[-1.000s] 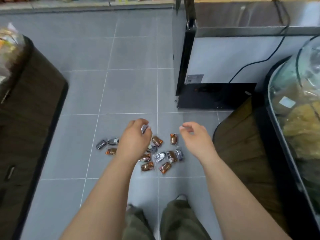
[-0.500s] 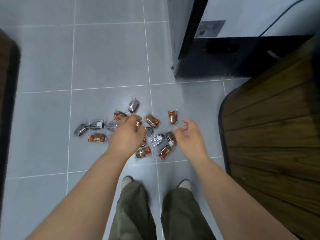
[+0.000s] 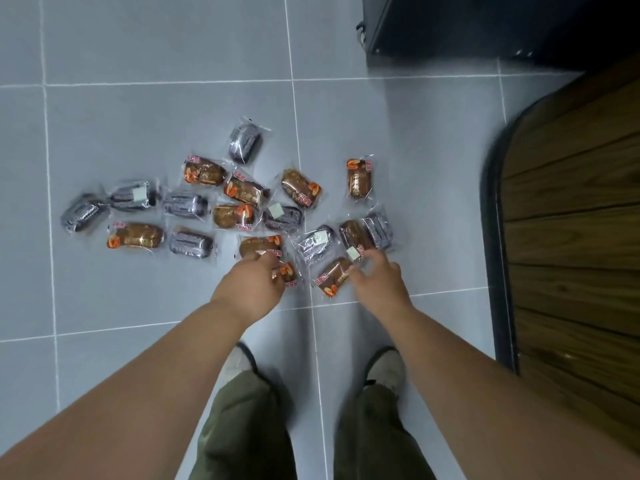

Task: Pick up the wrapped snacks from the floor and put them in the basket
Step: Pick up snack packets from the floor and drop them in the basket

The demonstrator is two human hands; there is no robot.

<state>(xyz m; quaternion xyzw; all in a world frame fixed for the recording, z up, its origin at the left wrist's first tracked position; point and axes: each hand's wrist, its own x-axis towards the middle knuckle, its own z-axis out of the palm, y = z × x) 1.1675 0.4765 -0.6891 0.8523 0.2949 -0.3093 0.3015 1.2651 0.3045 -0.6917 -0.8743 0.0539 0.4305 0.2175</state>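
Head view, looking down. Shows fingers of left hand (image 3: 251,289) curled over an orange-tagged snack (image 3: 288,271), grip hidden; right hand (image 3: 378,284) loosely spread, nearer to and touching a brown snack (image 3: 332,276) lying diagonally just left. Leaves other wrapped snacks (image 3: 242,190) scattered beyond on floor (image 3: 138,46); no basket visible.

The wrapped snacks (image 3: 235,216) lie clustered on the grey tiled floor (image 3: 156,46), with bare tile beyond them, to their left and between them and the shoes (image 3: 239,362). On the right a dark-edged wooden counter (image 3: 571,220) curves in near the rightmost packets, and a black cabinet base (image 3: 467,26) fills the far right corner.
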